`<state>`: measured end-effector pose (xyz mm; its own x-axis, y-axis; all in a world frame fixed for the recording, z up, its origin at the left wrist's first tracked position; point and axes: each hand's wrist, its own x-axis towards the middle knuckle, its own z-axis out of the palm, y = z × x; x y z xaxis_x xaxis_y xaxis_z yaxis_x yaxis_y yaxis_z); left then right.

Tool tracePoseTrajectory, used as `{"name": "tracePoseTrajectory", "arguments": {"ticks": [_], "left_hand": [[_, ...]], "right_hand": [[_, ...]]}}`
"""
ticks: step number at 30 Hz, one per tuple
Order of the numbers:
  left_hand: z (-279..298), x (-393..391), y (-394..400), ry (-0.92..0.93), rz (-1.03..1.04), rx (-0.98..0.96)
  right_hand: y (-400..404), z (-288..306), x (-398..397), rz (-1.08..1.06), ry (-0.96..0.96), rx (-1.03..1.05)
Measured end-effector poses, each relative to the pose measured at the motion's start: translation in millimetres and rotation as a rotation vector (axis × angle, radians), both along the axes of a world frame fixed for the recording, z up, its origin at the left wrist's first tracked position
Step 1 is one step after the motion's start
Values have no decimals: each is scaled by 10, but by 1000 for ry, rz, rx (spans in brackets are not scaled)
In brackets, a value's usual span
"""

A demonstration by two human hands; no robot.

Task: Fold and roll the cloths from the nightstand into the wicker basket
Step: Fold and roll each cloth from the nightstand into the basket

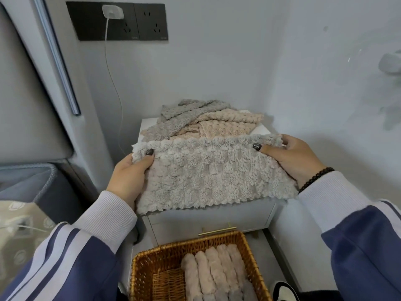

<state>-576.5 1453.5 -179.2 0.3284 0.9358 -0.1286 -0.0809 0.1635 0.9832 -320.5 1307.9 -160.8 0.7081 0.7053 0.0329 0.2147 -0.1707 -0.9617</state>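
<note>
I hold a fluffy grey cloth (208, 172) stretched flat over the front of the white nightstand (149, 123). My left hand (130, 172) pinches its upper left corner, thumb on top. My right hand (293, 157) pinches its upper right corner. Behind it on the nightstand lies a loose heap of grey and beige cloths (208, 120). Below, on the floor, stands the wicker basket (143, 263) with several rolled cloths (217, 272) lined up in its right half.
A bed with a grey headboard (28, 101) is at the left. A black socket panel (117, 20) with a white charger and cable is on the wall. The nightstand drawer has a brass handle (217, 231). A shoe (282, 290) is beside the basket.
</note>
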Motion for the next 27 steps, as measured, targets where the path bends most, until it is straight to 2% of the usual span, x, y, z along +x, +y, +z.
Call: {"name": "tracePoseTrajectory", "arguments": {"ticks": [3, 5, 15, 17, 21, 27], "left_hand": [[-27, -15, 86, -5, -19, 3], [-36, -33, 117, -6, -38, 18], [-18, 26, 35, -28, -44, -31], [-25, 81, -31, -38, -61, -50], [-84, 213, -175, -52, -120, -53], [-198, 379, -392, -39, -232, -44]], "right_hand": [[72, -57, 49, 31, 160, 88], [75, -26, 38, 48, 196, 92], [112, -59, -102, 72, 347, -43], [150, -120, -144, 65, 311, -54], [184, -159, -352, 52, 49, -48], [207, -268, -860, 205, -194, -47]]}}
